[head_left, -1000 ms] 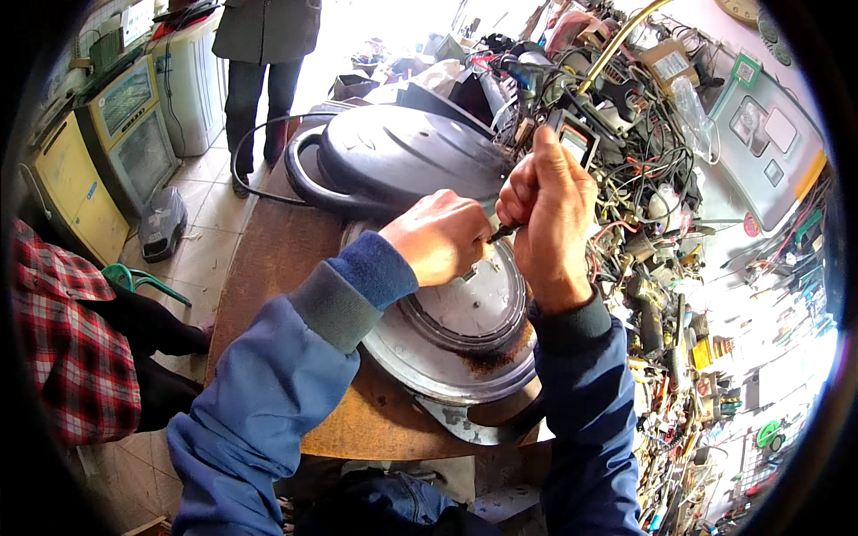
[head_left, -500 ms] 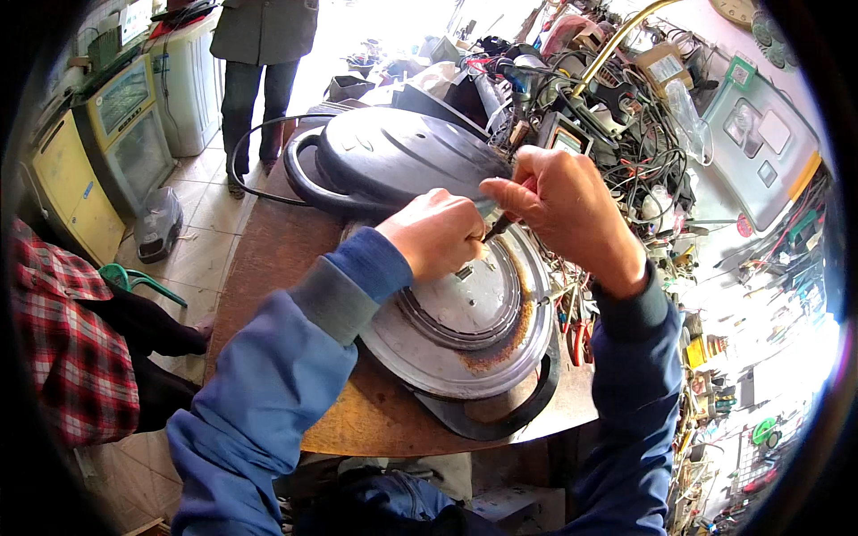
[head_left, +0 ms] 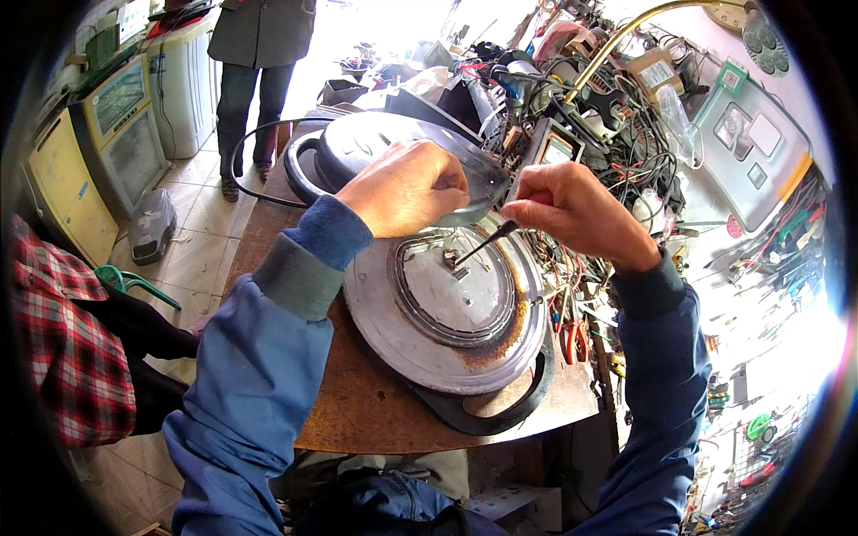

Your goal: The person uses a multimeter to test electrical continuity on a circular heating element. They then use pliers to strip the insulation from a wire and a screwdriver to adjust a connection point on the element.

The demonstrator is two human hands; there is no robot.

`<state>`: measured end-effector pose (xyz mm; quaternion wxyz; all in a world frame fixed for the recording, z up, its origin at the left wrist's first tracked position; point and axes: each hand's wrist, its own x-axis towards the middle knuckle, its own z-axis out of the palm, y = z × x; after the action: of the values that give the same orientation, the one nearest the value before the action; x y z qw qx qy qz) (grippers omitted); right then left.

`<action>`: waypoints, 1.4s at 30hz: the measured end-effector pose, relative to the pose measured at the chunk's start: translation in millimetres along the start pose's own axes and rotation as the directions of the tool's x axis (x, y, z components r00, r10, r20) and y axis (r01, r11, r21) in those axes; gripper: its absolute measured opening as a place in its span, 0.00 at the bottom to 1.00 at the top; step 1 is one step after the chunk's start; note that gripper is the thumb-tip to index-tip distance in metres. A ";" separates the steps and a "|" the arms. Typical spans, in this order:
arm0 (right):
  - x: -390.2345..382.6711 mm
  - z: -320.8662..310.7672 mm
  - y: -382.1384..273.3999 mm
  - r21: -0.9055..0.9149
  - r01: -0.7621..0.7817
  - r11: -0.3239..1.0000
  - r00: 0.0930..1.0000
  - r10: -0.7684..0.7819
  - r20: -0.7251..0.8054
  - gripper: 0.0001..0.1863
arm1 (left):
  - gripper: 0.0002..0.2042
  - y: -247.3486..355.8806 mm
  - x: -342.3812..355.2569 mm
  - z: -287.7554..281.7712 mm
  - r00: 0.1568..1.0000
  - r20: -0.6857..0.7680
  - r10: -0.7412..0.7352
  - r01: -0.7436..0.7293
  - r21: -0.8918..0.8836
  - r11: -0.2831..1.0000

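A screwdriver with a red handle is gripped in my right hand, its dark shaft slanting down and to the left. Its tip is at a small metal fitting in the middle of a round metal appliance base. Rust stains the base's right side, and a black loop handle sticks out at its near edge. Above the base's far side, my left hand is closed with fingers curled; whatever it may hold is hidden. Behind it lies a dark, rounded appliance half with its own loop handle.
The wooden table carries the base. Tangled cables, a meter and red-handled pliers crowd the right side. A person stands beyond the table; another in a checked garment is at left.
My left hand has lifted off the middle of the base and moved up and left. My right hand has come down slightly, and the screwdriver shaft and central fitting now show.
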<state>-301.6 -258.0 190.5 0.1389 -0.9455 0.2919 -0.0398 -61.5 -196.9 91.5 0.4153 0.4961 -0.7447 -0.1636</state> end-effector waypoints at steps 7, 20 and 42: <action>1.5 5.5 2.9 0.229 0.172 0.958 0.985 -0.174 -0.008 0.12 | 0.14 6.1 0.6 -4.9 1.000 -0.016 0.014 -0.014 0.018 1.000; 6.1 5.6 4.2 0.142 0.255 0.956 0.967 -0.253 -0.030 0.04 | 0.14 5.9 0.2 -4.5 0.999 -0.040 0.026 -0.026 -0.007 1.000; -7.1 2.8 -6.3 0.127 0.087 0.988 0.992 -0.074 -0.102 0.10 | 0.13 4.6 1.0 -4.3 0.998 -0.052 0.040 -0.039 0.012 0.999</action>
<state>-303.6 -248.3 189.7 0.1847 -0.9423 0.2565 -0.1102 -61.1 -194.9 97.5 0.4352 0.4875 -0.7442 -0.1383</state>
